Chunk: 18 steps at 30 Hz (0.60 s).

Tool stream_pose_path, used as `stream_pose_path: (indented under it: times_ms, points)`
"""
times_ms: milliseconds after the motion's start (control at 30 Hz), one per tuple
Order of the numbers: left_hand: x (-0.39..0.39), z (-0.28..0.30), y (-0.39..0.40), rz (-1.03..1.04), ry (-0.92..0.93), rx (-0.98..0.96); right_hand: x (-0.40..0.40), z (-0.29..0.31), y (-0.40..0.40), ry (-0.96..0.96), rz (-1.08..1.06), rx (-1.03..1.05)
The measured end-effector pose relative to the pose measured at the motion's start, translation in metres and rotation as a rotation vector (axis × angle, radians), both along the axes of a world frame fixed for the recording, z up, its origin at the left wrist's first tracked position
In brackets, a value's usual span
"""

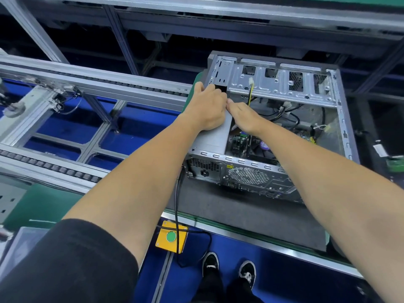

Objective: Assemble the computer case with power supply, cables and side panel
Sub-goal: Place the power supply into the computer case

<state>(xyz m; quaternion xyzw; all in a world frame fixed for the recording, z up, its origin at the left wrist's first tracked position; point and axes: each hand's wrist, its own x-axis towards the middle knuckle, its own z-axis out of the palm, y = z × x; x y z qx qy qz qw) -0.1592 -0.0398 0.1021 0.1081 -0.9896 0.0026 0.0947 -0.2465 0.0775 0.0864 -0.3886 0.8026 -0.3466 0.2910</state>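
Note:
An open computer case (341, 119) lies on its side on a grey mat (240, 211), its inside facing up. A grey power supply (215, 138) sits in the case's near left corner. My left hand (204, 108) lies on the far end of the power supply, its fingers curled over that far edge. My right hand (243, 115) rests beside it on the unit's right edge, its fingers hidden down inside the case. Loose cables (290, 114) and the motherboard (240, 143) show inside. No side panel is in view.
A roller conveyor frame (65, 119) runs to the left. A yellow box with a green button (171, 236) sits at the bench's front edge, with a black cord (176, 206) running from the case's back past it. My shoes (229, 270) stand on the blue floor.

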Motion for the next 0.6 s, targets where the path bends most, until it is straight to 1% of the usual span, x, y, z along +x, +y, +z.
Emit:
stream_pose_path:
  times_ms: [167,333,433,600]
  points:
    - [0.001,-0.005,0.001,0.002,-0.003,-0.038,0.001,0.001,-0.004,0.036,-0.027,-0.023]
    - [-0.001,-0.007,0.003,0.006,0.019,-0.079,-0.002,-0.004,-0.003,-0.01,-0.032,-0.02]
    - [-0.002,-0.006,0.002,-0.006,0.006,-0.083,-0.005,-0.008,-0.003,0.013,-0.033,-0.05]
    - [-0.002,-0.004,0.002,0.007,-0.002,-0.002,-0.005,-0.009,-0.006,-0.011,-0.069,-0.068]
